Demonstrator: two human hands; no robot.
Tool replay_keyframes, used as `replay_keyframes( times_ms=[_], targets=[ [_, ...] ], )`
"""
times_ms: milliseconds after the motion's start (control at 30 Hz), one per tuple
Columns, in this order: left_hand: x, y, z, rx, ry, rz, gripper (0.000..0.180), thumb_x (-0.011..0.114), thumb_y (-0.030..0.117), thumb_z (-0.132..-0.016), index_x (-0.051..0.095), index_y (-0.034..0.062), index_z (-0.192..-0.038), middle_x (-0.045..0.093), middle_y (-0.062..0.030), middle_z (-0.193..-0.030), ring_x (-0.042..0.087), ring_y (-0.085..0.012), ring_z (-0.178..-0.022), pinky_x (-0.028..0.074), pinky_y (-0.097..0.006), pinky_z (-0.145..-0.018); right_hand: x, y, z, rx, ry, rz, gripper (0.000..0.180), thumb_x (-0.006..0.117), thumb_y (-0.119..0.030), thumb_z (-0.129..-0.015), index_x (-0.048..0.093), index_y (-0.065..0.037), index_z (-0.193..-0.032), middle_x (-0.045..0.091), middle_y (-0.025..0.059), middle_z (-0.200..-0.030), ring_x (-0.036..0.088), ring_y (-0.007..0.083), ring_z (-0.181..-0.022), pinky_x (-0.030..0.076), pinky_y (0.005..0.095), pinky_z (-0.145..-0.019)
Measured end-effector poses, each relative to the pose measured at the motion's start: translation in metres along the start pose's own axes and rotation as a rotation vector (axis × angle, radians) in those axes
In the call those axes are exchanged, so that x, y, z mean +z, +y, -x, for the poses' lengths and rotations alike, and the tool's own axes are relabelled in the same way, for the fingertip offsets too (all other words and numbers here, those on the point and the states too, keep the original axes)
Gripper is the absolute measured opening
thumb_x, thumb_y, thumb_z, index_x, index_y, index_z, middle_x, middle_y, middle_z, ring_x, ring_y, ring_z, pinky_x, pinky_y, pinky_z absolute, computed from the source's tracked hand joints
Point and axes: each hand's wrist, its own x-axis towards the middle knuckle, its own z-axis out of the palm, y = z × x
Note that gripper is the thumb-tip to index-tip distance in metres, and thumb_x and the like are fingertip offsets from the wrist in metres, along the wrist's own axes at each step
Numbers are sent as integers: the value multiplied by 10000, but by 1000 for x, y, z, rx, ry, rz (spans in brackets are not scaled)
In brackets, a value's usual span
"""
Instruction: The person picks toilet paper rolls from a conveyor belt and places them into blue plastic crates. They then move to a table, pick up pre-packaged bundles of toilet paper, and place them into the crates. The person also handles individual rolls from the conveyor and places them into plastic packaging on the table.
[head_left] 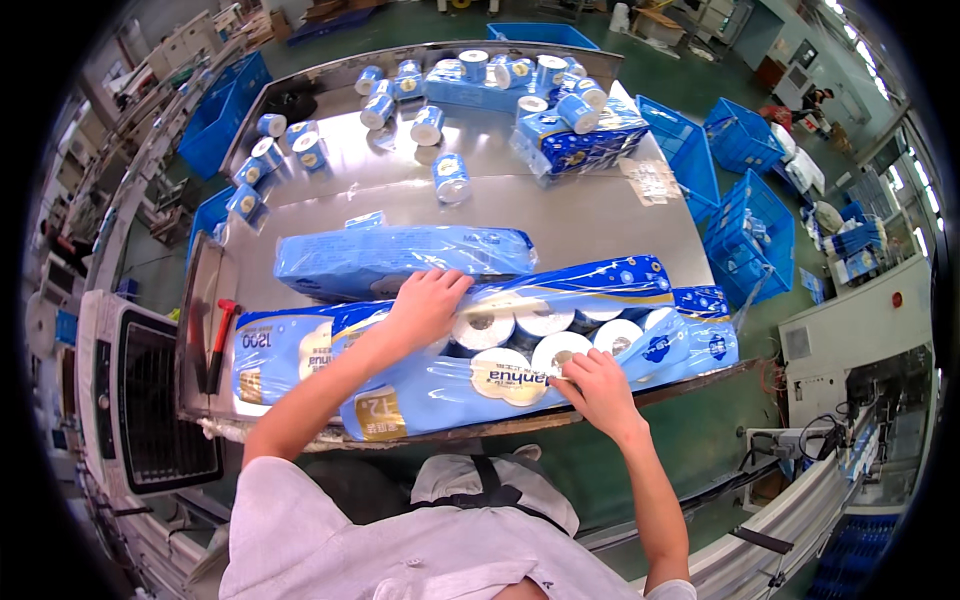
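Observation:
A long blue plastic pack of toilet paper rolls (505, 375) lies across the near edge of the metal table, with white roll ends showing through its film. Over its far edge, my left hand (430, 303) grips the wrapping with bent fingers. On the near side my right hand (598, 392) pinches the film beside a roll end. Another blue pack (285, 345) sticks out beneath it at the left. Just beyond my left hand rests a light blue wrapped pack (400, 255). Both thumbs are partly hidden.
Several single wrapped rolls (451, 178) stand or lie on the metal table (600, 220). At the far right sits a dark blue pack (590, 145). A red-headed hammer (222, 335) lies at the left edge. Blue crates (750, 240) surround the table; a white machine (850, 340) stands right.

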Motion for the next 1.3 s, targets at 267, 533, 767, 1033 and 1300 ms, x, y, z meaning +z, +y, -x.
replay_keyframes(
  times_ms=[267,533,767,1033,1300],
  targets=[
    [-12,34,79,-430,157,0,485,746,203,-741,567,57,-1168,560,-136,-1224,525,-335,-1176,443,-443,-988,74,-73,-86,-114,-117,-124,358,715,-392,-877,642,-44,-918,630,129,-853,649,318,-826,519,418,-719],
    [-13,-61,68,-257,310,-299,123,656,147,-814,614,135,-929,620,-27,-850,629,-243,-870,465,-421,-767,69,-126,-61,-361,-79,-158,321,708,-263,-907,548,-119,-669,542,50,-606,608,229,-555,446,377,-455],
    [-11,-103,53,-288,297,-249,195,724,156,-828,607,115,-978,625,-32,-904,622,-256,-886,480,-398,-752,57,-139,8,-300,-302,-266,261,689,-278,-914,543,-112,-777,512,34,-675,601,227,-629,450,372,-515],
    [4,-83,63,-279,173,-79,246,733,186,-813,599,104,-1003,613,-46,-926,620,-262,-931,512,-421,-757,89,-130,-15,-123,-201,-255,218,730,-227,-866,567,-92,-810,568,64,-738,608,255,-701,489,382,-618],
    [-31,-55,177,-517,244,61,270,710,58,-746,569,50,-977,573,-142,-1278,539,-339,-1186,472,-458,-961,94,-149,-52,-160,-192,-102,261,759,-283,-826,589,-92,-875,586,54,-802,609,237,-763,493,362,-658]
  ],
)
